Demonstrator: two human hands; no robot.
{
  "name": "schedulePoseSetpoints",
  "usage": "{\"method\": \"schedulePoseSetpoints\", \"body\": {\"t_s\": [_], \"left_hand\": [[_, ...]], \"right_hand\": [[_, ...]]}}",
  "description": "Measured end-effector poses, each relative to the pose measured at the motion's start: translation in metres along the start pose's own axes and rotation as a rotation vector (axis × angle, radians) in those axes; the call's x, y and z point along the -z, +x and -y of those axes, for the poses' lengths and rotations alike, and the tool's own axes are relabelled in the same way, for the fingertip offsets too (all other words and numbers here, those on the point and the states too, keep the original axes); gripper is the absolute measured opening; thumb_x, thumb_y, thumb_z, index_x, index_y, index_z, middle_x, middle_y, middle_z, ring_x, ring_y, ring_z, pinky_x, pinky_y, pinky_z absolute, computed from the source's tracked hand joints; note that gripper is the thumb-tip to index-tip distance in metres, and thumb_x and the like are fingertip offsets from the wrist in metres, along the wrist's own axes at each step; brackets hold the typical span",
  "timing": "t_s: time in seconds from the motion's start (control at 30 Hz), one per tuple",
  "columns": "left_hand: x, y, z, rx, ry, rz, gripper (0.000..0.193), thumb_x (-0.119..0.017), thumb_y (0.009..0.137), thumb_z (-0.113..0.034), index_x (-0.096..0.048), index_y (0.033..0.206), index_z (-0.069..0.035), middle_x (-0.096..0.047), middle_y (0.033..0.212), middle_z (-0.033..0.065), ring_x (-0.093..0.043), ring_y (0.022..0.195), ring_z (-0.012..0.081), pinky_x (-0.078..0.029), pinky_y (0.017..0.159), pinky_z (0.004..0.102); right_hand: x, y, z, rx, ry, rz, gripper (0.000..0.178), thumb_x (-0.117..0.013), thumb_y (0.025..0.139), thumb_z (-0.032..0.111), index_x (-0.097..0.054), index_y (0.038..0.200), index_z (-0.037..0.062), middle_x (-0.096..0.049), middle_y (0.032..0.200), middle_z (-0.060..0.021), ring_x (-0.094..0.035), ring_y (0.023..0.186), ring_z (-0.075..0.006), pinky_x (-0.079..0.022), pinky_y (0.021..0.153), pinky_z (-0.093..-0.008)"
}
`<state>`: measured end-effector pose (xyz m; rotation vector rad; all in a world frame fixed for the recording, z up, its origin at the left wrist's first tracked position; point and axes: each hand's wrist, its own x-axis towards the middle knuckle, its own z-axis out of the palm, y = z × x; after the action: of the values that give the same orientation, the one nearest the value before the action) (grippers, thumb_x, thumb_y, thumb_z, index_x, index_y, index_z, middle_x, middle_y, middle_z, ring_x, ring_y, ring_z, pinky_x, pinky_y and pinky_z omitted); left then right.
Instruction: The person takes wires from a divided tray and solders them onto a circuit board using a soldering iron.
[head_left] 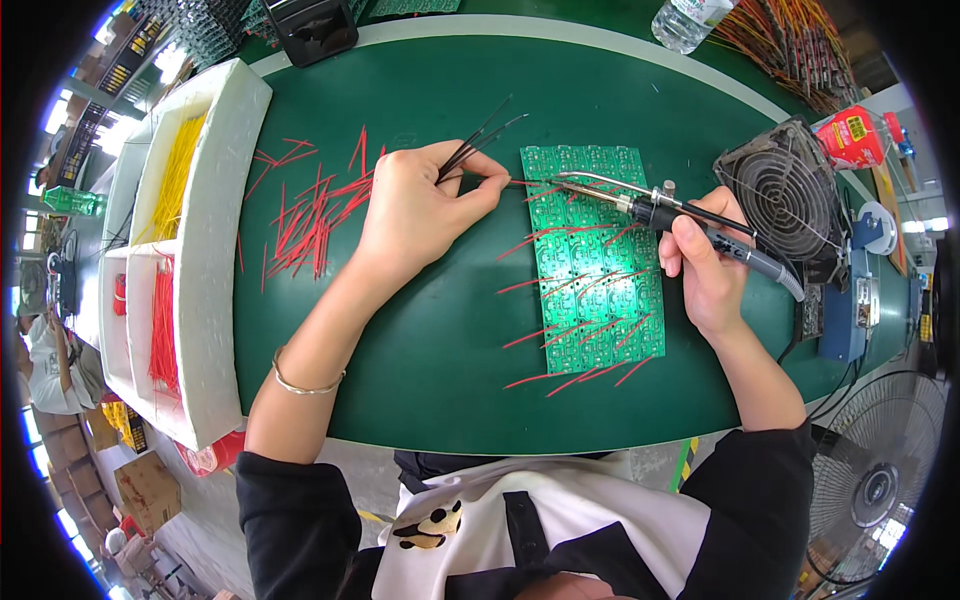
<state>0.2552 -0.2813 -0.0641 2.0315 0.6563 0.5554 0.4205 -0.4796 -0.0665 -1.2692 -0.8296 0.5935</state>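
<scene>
A green circuit board panel [603,285] lies on the green table, with several red wires [575,340] sticking out from it. My left hand [415,210] is closed at the panel's far left corner, with several black wires [480,142] between its fingers. From its thumb and fingertip a thin wire reaches toward the board; its colour is hard to make out. My right hand [712,275] grips a soldering iron [655,213] with a thin metal tube along its top. The iron's tip is over the far part of the panel, close to that wire.
Loose red wires [318,228] are heaped left of my left hand. Beyond them stands a white foam box [215,250] with yellow and red wires in compartments. On the right are a small square fan [785,190], a blue device [850,310] and a red bottle [850,138]. A clear bottle [685,28] stands far back.
</scene>
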Motion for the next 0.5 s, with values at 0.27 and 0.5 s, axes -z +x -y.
{"method": "schedulePoseSetpoints", "body": {"t_s": [0.27, 0.5], "left_hand": [[-0.0001, -0.0009, -0.001, 0.002, -0.014, -0.009, 0.007, -0.065, 0.072, -0.007, -0.066, 0.075, -0.002, -0.027, 0.048, -0.0096, -0.021, 0.047, -0.0002, -0.017, 0.043, 0.0192], [-0.0008, -0.0006, 0.0005, 0.003, -0.021, -0.014, 0.007, -0.065, 0.072, -0.008, -0.065, 0.074, -0.001, -0.027, 0.048, -0.0097, -0.021, 0.047, -0.0004, -0.017, 0.043, 0.0192]], "right_hand": [[0.0003, 0.0019, -0.0001, 0.017, 0.016, -0.034, 0.017, -0.059, 0.083, 0.012, -0.044, 0.08, 0.0035, -0.055, 0.062, -0.0076, -0.047, 0.047, -0.0082, -0.04, 0.046, -0.0204], [-0.001, 0.0014, -0.0008, -0.002, 0.022, -0.011, 0.017, -0.058, 0.084, 0.012, -0.044, 0.08, 0.0042, -0.055, 0.062, -0.0077, -0.047, 0.048, -0.0081, -0.039, 0.045, -0.0201]]}}
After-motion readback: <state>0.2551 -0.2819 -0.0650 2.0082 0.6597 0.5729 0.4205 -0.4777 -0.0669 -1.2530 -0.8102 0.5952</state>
